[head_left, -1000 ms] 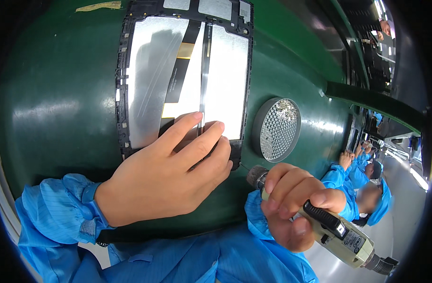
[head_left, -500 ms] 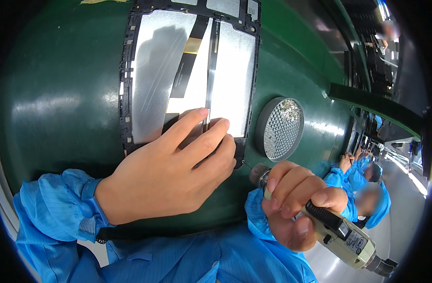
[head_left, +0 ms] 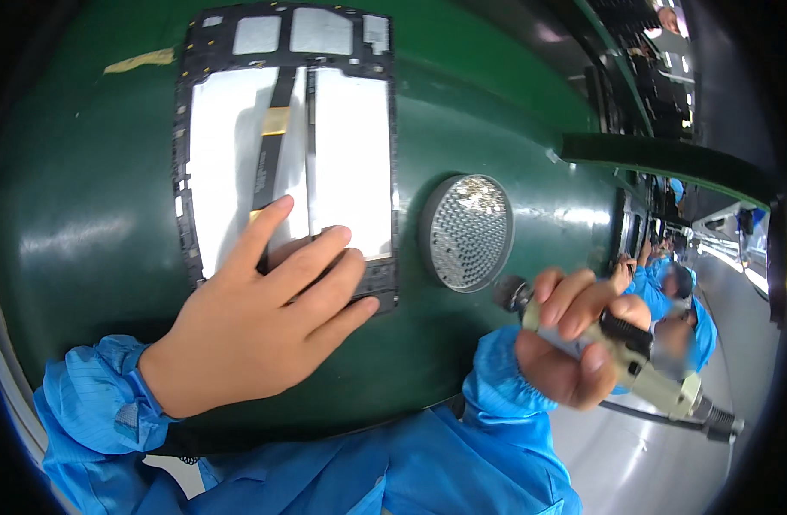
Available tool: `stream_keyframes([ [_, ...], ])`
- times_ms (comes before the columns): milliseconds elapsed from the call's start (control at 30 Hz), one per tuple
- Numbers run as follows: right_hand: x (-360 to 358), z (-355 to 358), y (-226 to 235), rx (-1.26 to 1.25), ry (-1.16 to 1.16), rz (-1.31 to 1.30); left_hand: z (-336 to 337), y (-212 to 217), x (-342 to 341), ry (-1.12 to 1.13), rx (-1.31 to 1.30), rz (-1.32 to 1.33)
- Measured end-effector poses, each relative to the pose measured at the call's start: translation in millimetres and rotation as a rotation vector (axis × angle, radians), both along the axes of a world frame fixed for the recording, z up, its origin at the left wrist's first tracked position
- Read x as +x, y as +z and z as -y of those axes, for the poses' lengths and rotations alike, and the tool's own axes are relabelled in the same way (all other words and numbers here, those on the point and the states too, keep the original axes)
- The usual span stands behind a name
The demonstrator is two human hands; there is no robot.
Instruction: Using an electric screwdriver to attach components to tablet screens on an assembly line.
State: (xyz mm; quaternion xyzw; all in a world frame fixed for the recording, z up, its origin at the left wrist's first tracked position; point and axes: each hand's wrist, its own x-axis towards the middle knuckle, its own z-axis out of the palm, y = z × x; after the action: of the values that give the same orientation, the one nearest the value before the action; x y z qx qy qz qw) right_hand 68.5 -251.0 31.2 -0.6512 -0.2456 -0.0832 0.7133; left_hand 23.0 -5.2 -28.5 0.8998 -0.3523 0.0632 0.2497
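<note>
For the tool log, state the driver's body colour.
The driver is pale greenish beige; head view shows it.

Ahead on my left I see a ragged yellowish strip (head_left: pixel 139 61) lying on the green tabletop (head_left: pixel 93 172). To my right runs a dark green bar (head_left: pixel 659 160), and on that side co-workers in blue (head_left: pixel 706 335) and pale floor (head_left: pixel 612 455) show.

Green desk (head_left: pixel 93 189) under and around the left grip (head_left: pixel 247 322), glossy, pale glare (head_left: pixel 71 240) left of it. Up and right of the right grip (head_left: pixel 574 335): dark green rail (head_left: pixel 651 152), dark structures (head_left: pixel 638 73) beyond, indistinct. Below that grip: pale grey floor (head_left: pixel 604 476), shiny.
</note>
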Motion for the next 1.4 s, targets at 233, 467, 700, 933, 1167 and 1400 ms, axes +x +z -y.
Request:
stream_keyframes([
  [233, 7, 16, -11, 0.092, -0.060, -0.079, 12, 2, -1, -0.025, 0.004, -0.002],
  [467, 26, -34, -16, 0.166, 0.036, -0.094, 13, 4, -1, -0.040, 0.007, 0.031],
  [700, 38, -45, -26, 0.175, 0.036, -0.126, 11, 3, -2, -0.019, -0.033, 0.016],
  [933, 39, -49, -32, 0.164, 0.027, -0.140, 10, 1, -4, 0.004, -0.019, 0.038],
  [1167, 42, -46, -33, 0.159, 0.063, -0.129, 10, 1, -2, -0.001, -0.019, 0.045],
  [1400, 40, -45, -31, 0.147, 0.063, -0.146, 9, 0, -2, -0.005, -0.097, 0.059],
])
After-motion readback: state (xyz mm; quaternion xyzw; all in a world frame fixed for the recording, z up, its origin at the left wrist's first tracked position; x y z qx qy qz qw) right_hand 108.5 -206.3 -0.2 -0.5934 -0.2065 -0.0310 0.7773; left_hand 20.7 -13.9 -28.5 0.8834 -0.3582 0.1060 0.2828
